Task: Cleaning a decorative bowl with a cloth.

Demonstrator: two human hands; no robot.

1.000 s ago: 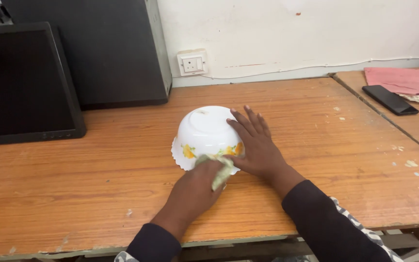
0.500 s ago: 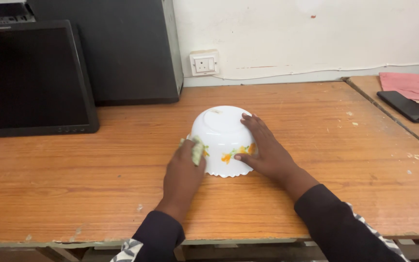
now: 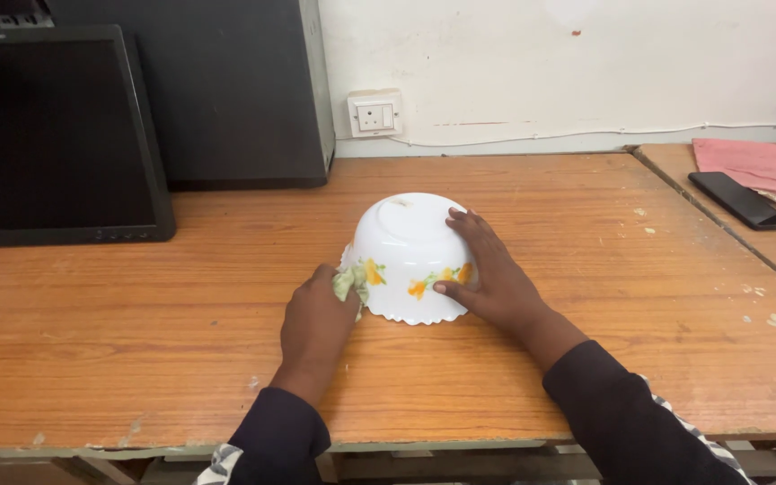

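A white bowl (image 3: 401, 242) with orange flower prints and a scalloped rim lies upside down on the wooden table (image 3: 181, 296). My right hand (image 3: 487, 274) rests flat against the bowl's right side, fingers spread. My left hand (image 3: 316, 319) is at the bowl's left lower edge and grips a small pale green cloth (image 3: 349, 283), which it presses against the bowl's wall. Most of the cloth is hidden in the hand.
A dark monitor (image 3: 51, 135) stands at the back left, with a black computer case (image 3: 226, 90) behind it. A wall socket (image 3: 374, 114) sits above the table. On the adjoining table at the right lie a black phone (image 3: 740, 200) and a pink cloth (image 3: 756, 164).
My left hand with the cloth has slid from the bowl's front edge round to its left side. My right hand has stayed on the bowl's right side.
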